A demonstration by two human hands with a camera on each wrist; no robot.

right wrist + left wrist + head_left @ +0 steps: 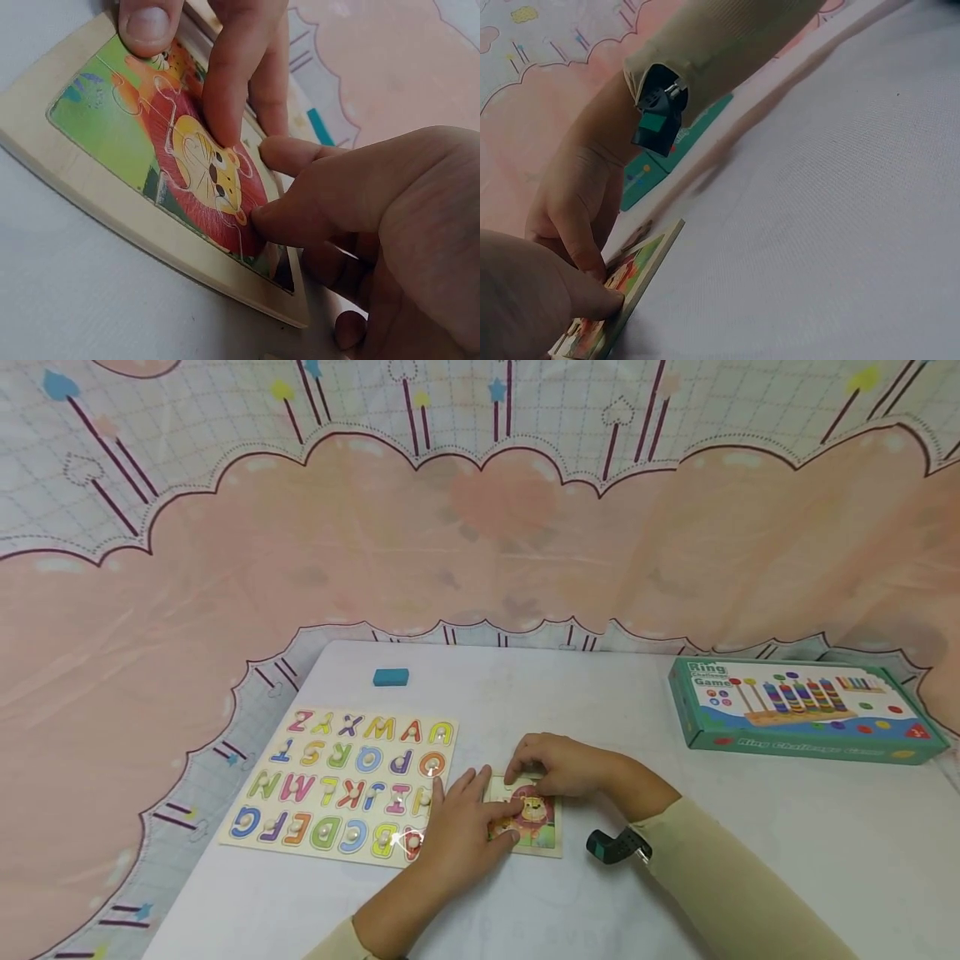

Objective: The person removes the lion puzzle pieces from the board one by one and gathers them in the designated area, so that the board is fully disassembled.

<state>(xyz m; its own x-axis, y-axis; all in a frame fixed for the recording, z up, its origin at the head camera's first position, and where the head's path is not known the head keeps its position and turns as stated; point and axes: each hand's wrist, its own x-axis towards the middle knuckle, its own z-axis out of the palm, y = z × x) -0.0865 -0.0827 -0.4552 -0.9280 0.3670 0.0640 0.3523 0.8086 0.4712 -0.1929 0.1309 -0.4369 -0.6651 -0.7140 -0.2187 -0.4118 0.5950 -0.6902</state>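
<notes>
A small wooden jigsaw puzzle (546, 837) with a lion picture lies before me, its pale frame (161, 234) seen close in the right wrist view. My left hand (463, 827) spreads over its left side; the thumb (148, 26) presses near a corner and the forefinger touches the lion's face (201, 161). From the far right comes my right hand (566, 767), fingers bent over the far edge. Its thumb and forefinger pinch at a puzzle piece (250, 238) by the red mane. The piece is partly hidden by these fingers.
Left of the puzzle lies an alphabet peg board (315, 785) with knobbed letters, its right edge by my left hand. A blue block (391, 677) sits beyond it. A green Ring Challenge Game box (810, 710) stands at the far right. A black wrist device (617, 846) sits at my right sleeve.
</notes>
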